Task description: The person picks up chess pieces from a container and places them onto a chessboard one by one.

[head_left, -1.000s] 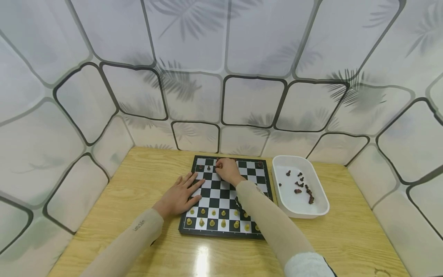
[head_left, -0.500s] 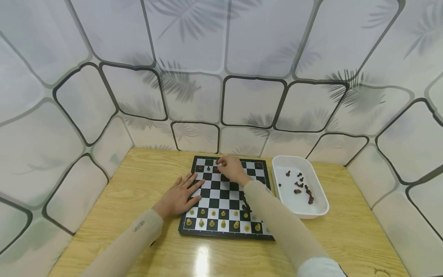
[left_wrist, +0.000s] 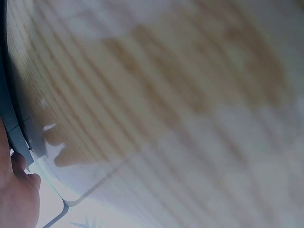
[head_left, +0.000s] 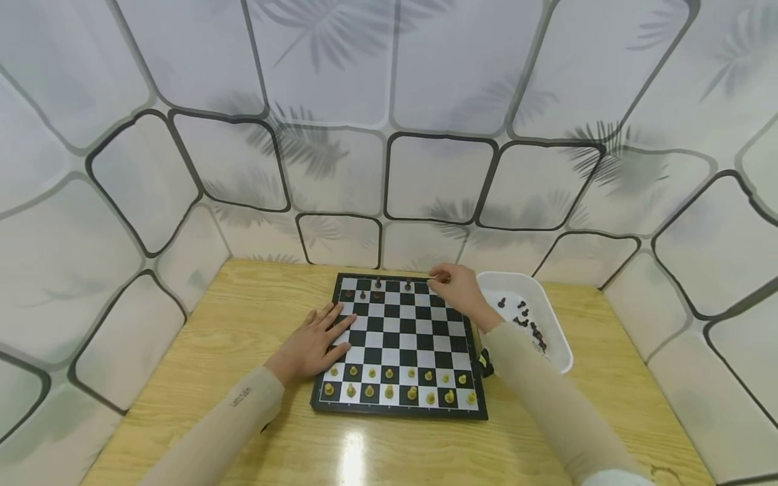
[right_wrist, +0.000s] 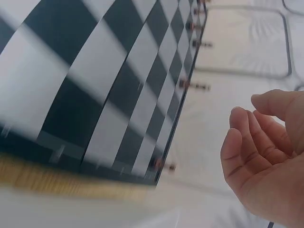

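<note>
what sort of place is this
Probably a small indoor nook or booth set up for tabletop activities, though its wider setting can't be seen: leaf-patterned walls close in the back and both sides of a wood-grain table, which holds a chessboard.

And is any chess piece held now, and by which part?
Nothing is held: the right hand looks empty, the left hand rests on the chessboard.

Chessboard point(head_left: 392, 337): one
White tray point(head_left: 554, 324): one
Gold pieces point(head_left: 389, 392), board's near edge: sixteen
Dark red pieces point(head_left: 408, 286), board's far edge: six
Tray pieces point(head_left: 535, 330): several, count unclear
</note>
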Demonstrator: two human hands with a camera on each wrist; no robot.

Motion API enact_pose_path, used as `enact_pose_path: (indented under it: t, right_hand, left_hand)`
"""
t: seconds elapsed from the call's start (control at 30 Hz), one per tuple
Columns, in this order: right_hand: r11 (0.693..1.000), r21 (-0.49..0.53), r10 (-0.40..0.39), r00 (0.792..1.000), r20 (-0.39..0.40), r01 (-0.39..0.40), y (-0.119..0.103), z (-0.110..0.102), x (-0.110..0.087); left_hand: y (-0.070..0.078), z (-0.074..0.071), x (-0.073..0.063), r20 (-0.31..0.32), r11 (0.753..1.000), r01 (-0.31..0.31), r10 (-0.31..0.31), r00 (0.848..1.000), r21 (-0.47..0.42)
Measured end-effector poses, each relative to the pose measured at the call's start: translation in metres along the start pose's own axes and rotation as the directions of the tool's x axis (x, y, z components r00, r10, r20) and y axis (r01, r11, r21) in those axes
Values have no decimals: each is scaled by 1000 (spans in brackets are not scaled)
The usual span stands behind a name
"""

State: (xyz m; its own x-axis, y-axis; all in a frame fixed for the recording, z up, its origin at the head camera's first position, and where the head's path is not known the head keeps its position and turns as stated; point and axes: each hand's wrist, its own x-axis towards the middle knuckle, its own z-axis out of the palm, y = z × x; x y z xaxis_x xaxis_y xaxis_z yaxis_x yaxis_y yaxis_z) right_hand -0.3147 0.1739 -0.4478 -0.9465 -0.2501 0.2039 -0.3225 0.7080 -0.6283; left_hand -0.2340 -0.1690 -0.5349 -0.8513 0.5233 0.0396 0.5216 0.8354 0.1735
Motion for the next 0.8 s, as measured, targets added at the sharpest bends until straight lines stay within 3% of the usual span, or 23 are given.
enact_pose_path:
  t: [0.27,0.47,0.8]
  right_hand:
    - [993,-23,117,992,-38,-118,43,-37,-25]
    - [990,-36,137,989,-61,-140,69,-56,-42]
    - [967,-50,248,967,-55,-250,91,-79,-64]
  left_hand:
    - [0,0,-1,-16,1000,-7,7,1000,-7]
    - [-1,1,-2,-17,1000,-9,9,1000,-12]
    - [-2,2,-2,-16,1000,-4,4,1000,-11]
